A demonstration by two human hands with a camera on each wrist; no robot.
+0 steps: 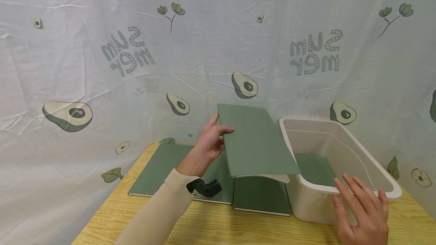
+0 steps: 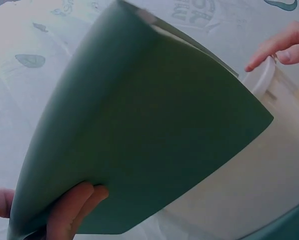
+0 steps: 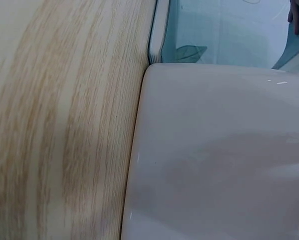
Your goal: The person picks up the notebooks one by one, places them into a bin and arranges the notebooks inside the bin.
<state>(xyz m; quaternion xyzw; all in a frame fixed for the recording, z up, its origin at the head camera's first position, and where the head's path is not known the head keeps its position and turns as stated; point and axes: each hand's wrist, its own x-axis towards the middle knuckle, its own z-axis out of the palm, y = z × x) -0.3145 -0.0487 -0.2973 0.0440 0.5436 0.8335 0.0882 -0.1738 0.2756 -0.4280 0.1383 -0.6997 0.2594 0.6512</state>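
My left hand (image 1: pixel 209 141) grips a green hardcover book (image 1: pixel 255 143) by its left edge, thumb on top and fingers underneath. The book is raised and tilted above the table, its right corner close to the bin's left rim. From below, the left wrist view shows the book's green cover (image 2: pixel 154 120) with fingertips (image 2: pixel 79 205) against it. My right hand (image 1: pixel 364 211) has its fingers spread at the front rim of a whitish plastic bin (image 1: pixel 316 203); whether it touches the rim I cannot tell. Inside the bin lies a green book (image 1: pixel 315 167).
Green books lie flat side by side left of the bin: one at the left (image 1: pixel 160 169), a middle book (image 1: pixel 214 177) and a right book (image 1: pixel 260 197) beneath the raised one. They rest on a wooden table (image 1: pixel 201 224). A printed curtain (image 1: pixel 211 48) hangs behind.
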